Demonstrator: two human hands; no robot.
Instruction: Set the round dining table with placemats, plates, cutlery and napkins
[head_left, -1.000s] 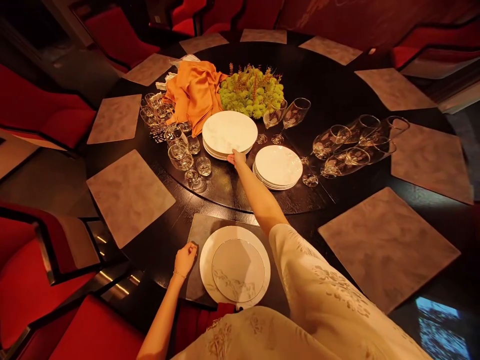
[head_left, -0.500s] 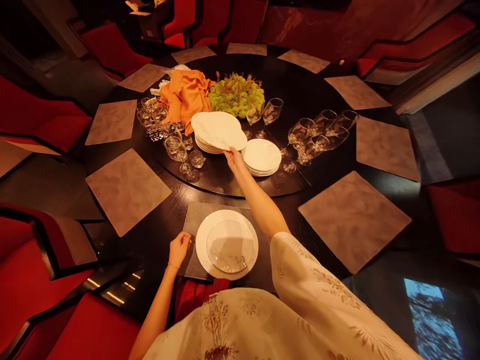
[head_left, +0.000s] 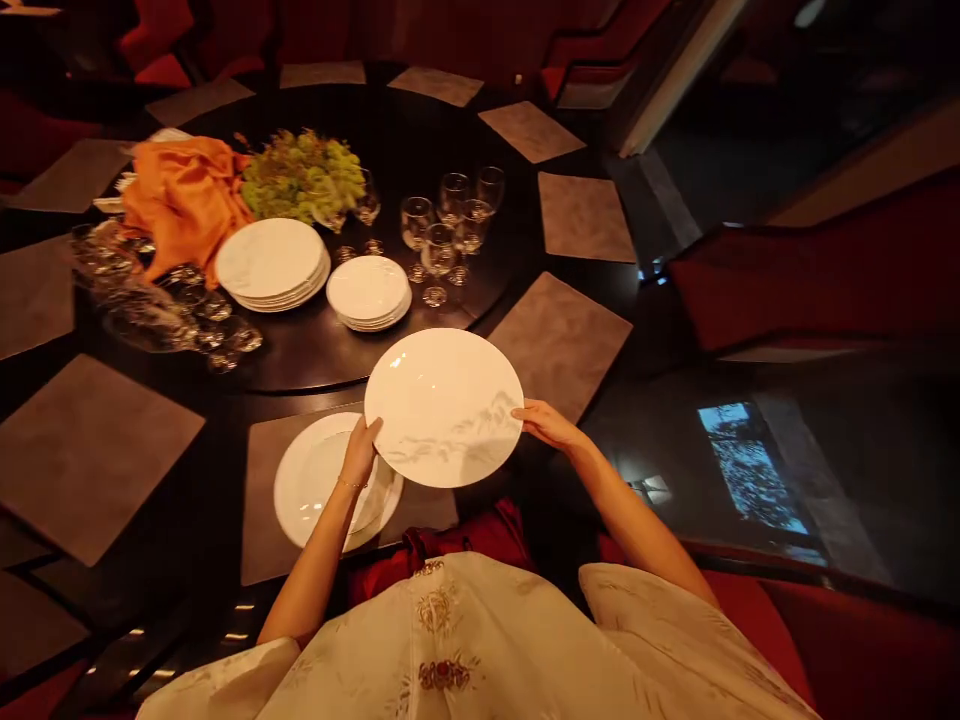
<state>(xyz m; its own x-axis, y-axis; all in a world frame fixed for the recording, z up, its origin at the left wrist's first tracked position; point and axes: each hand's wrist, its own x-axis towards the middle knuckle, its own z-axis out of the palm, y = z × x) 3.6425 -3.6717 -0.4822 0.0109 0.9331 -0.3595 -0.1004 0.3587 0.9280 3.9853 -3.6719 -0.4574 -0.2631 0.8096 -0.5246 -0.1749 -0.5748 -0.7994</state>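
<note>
A large white plate point(head_left: 446, 400) with a faint grey pattern is held up in front of me, above the table edge. My left hand point(head_left: 361, 452) grips its left rim, thumb on top. On the opposite rim, my right hand point(head_left: 551, 422) pinches the plate with the fingers underneath. Below and to the left, a white plate with a smaller round plate on it point(head_left: 300, 485) lies on a grey placemat point(head_left: 262, 540), partly covered by my left forearm. Farther off stand a stack of large white plates point(head_left: 271, 262) and a stack of smaller white plates point(head_left: 369, 290).
Several stemmed glasses point(head_left: 441, 250) stand right of the stacks, more glasses point(head_left: 150, 310) at the left. An orange cloth point(head_left: 187, 195) and a green floral centrepiece point(head_left: 304, 175) sit behind. Grey placemats point(head_left: 559, 335) ring the dark round table; red chairs point(head_left: 832, 270) surround it.
The large plate has come off its stack toward me in my right hand. My left hand has risen and taken its left rim. The view has turned to the right.
</note>
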